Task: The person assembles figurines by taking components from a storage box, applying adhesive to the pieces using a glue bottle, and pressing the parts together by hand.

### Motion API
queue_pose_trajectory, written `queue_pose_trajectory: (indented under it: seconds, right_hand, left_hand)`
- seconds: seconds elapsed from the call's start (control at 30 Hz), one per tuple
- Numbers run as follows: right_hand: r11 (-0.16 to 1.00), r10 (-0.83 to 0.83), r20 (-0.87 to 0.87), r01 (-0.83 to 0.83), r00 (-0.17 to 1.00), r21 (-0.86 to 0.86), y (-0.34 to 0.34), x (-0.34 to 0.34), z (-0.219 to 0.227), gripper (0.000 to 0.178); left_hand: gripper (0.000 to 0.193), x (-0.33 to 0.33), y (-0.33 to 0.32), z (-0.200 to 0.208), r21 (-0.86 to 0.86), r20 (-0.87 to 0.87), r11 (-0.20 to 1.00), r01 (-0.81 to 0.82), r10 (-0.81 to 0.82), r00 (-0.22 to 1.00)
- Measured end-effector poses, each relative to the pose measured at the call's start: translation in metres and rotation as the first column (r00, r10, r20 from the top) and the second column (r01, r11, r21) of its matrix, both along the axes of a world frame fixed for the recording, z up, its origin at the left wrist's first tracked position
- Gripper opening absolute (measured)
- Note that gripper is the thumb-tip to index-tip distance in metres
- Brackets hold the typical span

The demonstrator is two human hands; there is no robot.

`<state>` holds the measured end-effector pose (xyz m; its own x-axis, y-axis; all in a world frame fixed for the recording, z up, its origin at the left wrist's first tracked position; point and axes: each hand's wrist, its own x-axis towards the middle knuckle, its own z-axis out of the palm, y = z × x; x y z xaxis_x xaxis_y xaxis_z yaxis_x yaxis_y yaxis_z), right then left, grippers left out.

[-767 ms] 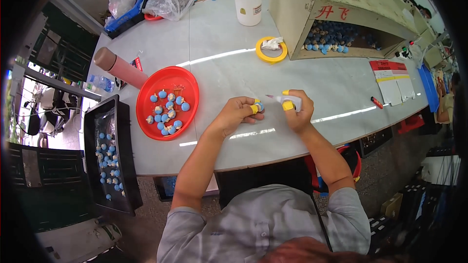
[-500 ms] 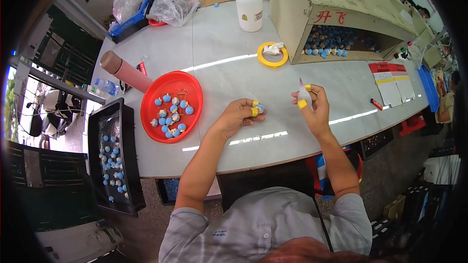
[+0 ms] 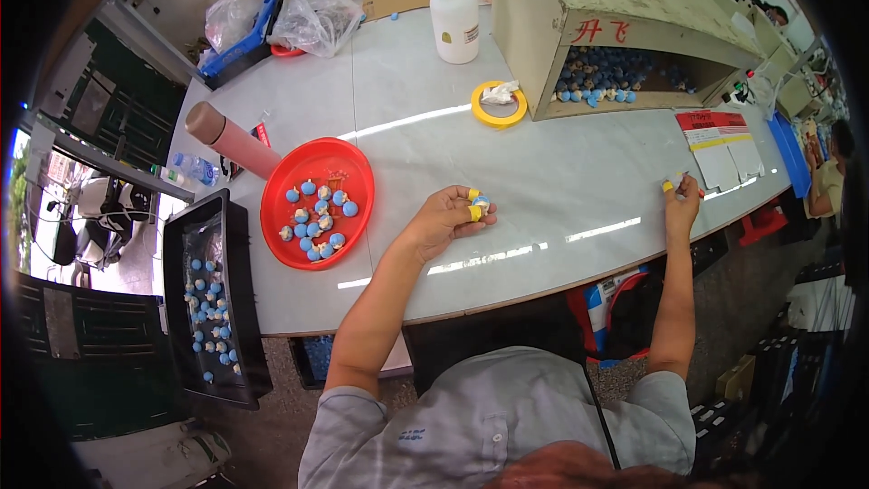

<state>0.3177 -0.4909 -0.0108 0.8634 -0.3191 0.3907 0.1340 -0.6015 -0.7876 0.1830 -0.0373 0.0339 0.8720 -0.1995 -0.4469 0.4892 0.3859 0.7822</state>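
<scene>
Over the middle of the table, my left hand (image 3: 450, 217) is closed, its thumb and fingertips pinching a small blue and white ball-shaped piece (image 3: 482, 203). Yellow bands wrap some of its fingertips. Far out to the right, my right hand (image 3: 681, 206) has its fingers drawn together near the table's right front edge, beside a red and yellow sheet (image 3: 715, 132). Something small and pale shows at its fingertips, too small to name. Left of my left hand stands a round red tray (image 3: 276, 249) with several similar blue and cream balls (image 3: 337, 241).
A black bin (image 3: 249, 371) of blue balls is at the left edge. A pink flask (image 3: 244, 147) leans behind the tray. Farther back are a white squeeze bottle (image 3: 455, 32), yellow tape roll (image 3: 489, 118) and a box-like shelf (image 3: 534, 63) holding many blue balls. A person (image 3: 828, 186) sits far right.
My right hand has swung outward to the right; the white pointed bottle it held upright no longer shows clearly. My left hand stays in place with its ball. The view has shifted slightly.
</scene>
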Motion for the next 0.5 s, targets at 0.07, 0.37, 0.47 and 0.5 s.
queue_pose_trajectory:
  seconds: [0.07, 0.37, 0.47, 0.5]
  right_hand:
    - [1.000, -0.006, -0.024, 0.006, 1.000, 0.003, -0.004, 0.003, -0.003, 0.030]
    - [0.958, -0.097, 0.446, 0.204, 0.890, -0.199, 0.054, -0.048, 0.009, 0.032]
    - [0.942, 0.271, 0.375, -0.165, 0.887, -0.291, 0.116, -0.037, 0.035, 0.021]
    - [0.936, 0.322, 0.303, -0.253, 0.897, -0.246, 0.134, -0.025, 0.038, 0.022]
  left_hand:
    - [0.033, 0.001, -0.001, -0.002, -0.021, -0.010, 1.000, -0.009, 0.009, 1.000]
    - [0.031, 0.003, -0.001, -0.007, -0.018, 0.026, 0.999, -0.032, 0.032, 0.999]
    - [0.029, 0.002, 0.001, -0.011, -0.023, 0.032, 0.998, -0.061, 0.061, 0.998]
    - [0.028, 0.001, 0.003, -0.010, -0.009, 0.021, 0.998, -0.055, 0.055, 0.998]
